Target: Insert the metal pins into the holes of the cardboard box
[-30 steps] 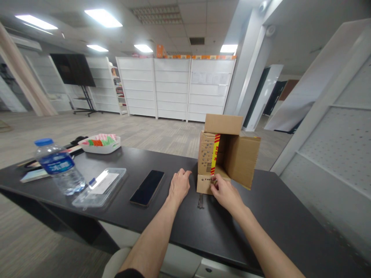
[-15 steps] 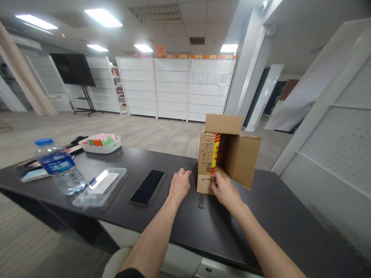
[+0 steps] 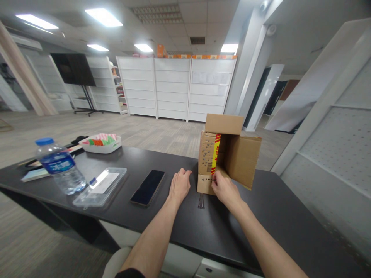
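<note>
An open cardboard box (image 3: 205,154) stands on the dark table, its opening turned toward me and its flaps spread. A yellow and red tape strip (image 3: 216,154) runs down its front edge, and several small holes dot its left panel and lower flap. My right hand (image 3: 224,188) is closed in a pinch against the lower flap; whatever is between its fingertips is hidden. My left hand (image 3: 180,185) rests on the table left of the box, holding nothing, thumb out. Several thin metal screws (image 3: 201,201) lie side by side just in front of the box.
Left of my left hand lies a black phone (image 3: 147,187). Beyond it are a clear plastic case (image 3: 101,187), a water bottle (image 3: 59,166) with a blue cap, and a white basket (image 3: 100,145) with colourful packets. A white slanted panel (image 3: 333,154) rises at the right.
</note>
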Motion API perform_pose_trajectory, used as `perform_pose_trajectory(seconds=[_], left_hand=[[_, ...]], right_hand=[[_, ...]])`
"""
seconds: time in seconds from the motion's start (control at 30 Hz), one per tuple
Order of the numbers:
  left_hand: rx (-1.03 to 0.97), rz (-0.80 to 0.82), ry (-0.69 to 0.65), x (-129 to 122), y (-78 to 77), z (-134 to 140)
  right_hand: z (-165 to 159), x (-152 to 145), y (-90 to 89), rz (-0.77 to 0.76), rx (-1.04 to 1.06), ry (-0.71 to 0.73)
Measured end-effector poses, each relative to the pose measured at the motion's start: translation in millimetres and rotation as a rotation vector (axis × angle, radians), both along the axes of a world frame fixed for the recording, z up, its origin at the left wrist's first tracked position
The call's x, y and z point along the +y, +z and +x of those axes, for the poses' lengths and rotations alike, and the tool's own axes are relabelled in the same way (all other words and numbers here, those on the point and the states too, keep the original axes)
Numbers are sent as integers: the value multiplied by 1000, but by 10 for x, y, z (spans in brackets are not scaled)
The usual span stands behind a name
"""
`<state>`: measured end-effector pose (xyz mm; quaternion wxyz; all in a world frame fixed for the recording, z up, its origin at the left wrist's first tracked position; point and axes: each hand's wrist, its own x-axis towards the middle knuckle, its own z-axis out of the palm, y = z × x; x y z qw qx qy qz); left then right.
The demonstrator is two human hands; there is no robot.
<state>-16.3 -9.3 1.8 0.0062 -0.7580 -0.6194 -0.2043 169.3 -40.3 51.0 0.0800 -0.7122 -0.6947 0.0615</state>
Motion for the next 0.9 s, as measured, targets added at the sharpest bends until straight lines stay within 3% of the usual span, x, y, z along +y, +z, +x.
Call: perform_pose_trajectory(seconds=[0.27, 0.5, 0.7, 0.9], left_hand=[[14, 12, -1, 13, -18, 0], [19, -1, -2, 14, -5, -1], [17, 9, -1, 14, -5, 1], [11, 24, 2, 16, -29, -1]], right_hand=[[-12, 18, 15, 27, -19, -10], [-37, -3, 57, 148, 72, 8], [-60, -2, 67, 297, 185, 94], [-51, -101, -55, 437, 361, 258]])
